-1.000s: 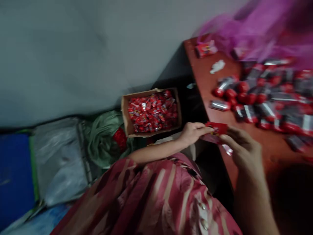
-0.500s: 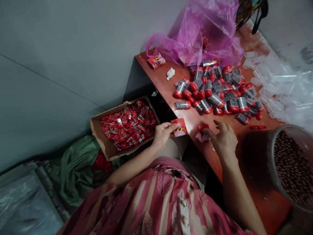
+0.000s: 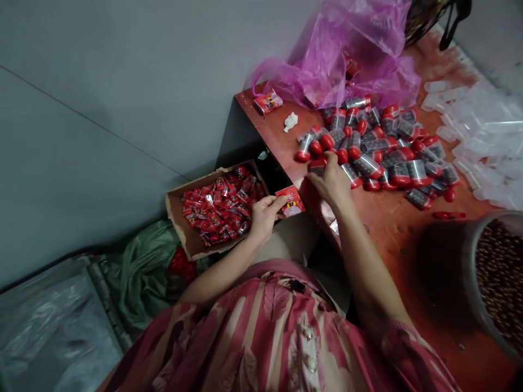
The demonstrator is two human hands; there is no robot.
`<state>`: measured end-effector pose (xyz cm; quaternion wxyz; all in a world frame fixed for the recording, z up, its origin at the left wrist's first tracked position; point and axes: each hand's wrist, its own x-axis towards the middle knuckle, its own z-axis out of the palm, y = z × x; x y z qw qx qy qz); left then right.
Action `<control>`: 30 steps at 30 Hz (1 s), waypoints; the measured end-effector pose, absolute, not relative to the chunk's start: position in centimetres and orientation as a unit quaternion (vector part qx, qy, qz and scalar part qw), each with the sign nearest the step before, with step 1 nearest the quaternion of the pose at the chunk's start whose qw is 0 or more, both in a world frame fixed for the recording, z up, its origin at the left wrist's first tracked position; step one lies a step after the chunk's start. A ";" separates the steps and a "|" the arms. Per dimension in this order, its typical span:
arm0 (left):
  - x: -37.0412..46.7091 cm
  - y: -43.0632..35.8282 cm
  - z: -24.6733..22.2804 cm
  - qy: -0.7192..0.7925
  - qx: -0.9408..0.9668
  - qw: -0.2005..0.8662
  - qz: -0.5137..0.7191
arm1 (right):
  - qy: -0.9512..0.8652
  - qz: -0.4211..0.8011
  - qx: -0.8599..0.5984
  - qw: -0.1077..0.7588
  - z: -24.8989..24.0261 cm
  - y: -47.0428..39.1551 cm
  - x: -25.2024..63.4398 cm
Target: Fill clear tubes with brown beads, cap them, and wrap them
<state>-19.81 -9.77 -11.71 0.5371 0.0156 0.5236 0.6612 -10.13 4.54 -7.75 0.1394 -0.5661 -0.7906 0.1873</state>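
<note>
My left hand (image 3: pixel 265 216) pinches a flat red printed packet (image 3: pixel 291 200) between thumb and fingers, beside the table's left edge. Over the red table (image 3: pixel 384 218), my right hand (image 3: pixel 330 179) has its fingers closed on a red-capped tube (image 3: pixel 317 165) at the near left side of the pile. The pile of clear tubes with red caps (image 3: pixel 378 147) holds dark contents. To the left of my left hand, an open cardboard box (image 3: pixel 176 218) contains many small red wrapped packets (image 3: pixel 220 201).
A pink plastic bag (image 3: pixel 327 60) lies behind the pile. Clear empty tubes (image 3: pixel 486 130) spread at the right. A large tub (image 3: pixel 469 261) of dark beads stands at the near right. Green cloth (image 3: pixel 143 272) lies below the box, and a grey wall (image 3: pixel 102 81) rises behind.
My right hand has moved forward and left from the small red packet at the table edge to the tube pile. The camera view has shifted slightly; my left hand still holds the flat packet.
</note>
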 end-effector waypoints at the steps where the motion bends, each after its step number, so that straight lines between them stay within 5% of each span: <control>1: -19.7 -9.7 -11.7 0.525 0.023 0.537 0.660 | -0.779 0.225 -0.562 0.166 -7.7 4.3 -9.2; 5: -18.7 -9.1 -11.5 0.535 0.080 0.545 0.640 | -0.661 0.451 -0.540 0.260 -6.6 1.6 -5.4; 9: -16.9 -8.6 -10.7 0.545 0.178 0.552 0.605 | -0.572 0.583 -0.512 0.267 -5.5 -1.5 -3.0; 16: -14.5 -8.6 -9.7 0.449 0.206 0.687 0.532 | -0.494 0.599 -0.512 0.366 -6.0 -2.8 -0.6; 30: -11.2 -7.9 -8.9 0.461 0.018 0.663 0.590 | -0.469 0.625 -0.498 0.376 -7.7 -11.4 4.3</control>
